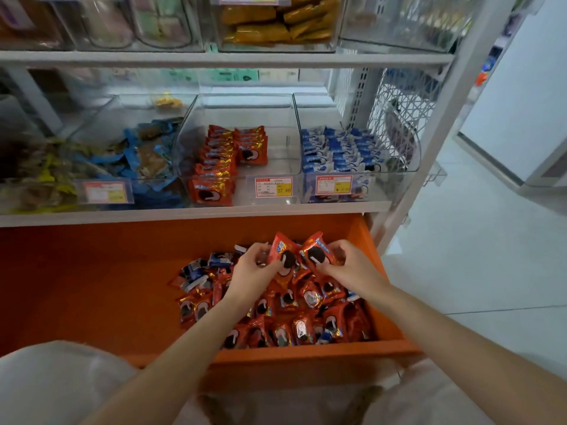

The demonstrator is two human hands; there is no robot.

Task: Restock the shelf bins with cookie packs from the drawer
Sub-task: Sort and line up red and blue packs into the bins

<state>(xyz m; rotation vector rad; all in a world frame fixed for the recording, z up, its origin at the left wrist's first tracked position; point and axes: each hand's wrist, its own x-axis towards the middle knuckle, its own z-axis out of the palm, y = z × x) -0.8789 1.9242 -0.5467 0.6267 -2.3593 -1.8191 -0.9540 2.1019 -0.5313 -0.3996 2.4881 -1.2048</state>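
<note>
An open orange drawer (92, 286) below the shelf holds a heap of red cookie packs (306, 314) with a few blue ones (199, 271) at its left side. My left hand (254, 269) pinches one red pack (283, 254) just above the heap. My right hand (346, 265) grips a second red pack (317, 251) beside it. On the shelf above, a clear middle bin (276, 124) holds rows of red packs (221, 161) on its left half. The bin to its right (399, 167) is filled with blue packs (340, 148).
Price tags (273, 187) hang on the bin fronts. A left bin (147, 161) holds blue and brown snack packs. An upper shelf (214, 58) carries more bins, one with orange packs (276, 23). White floor (475, 256) lies to the right of the shelf post. My knees show at the bottom.
</note>
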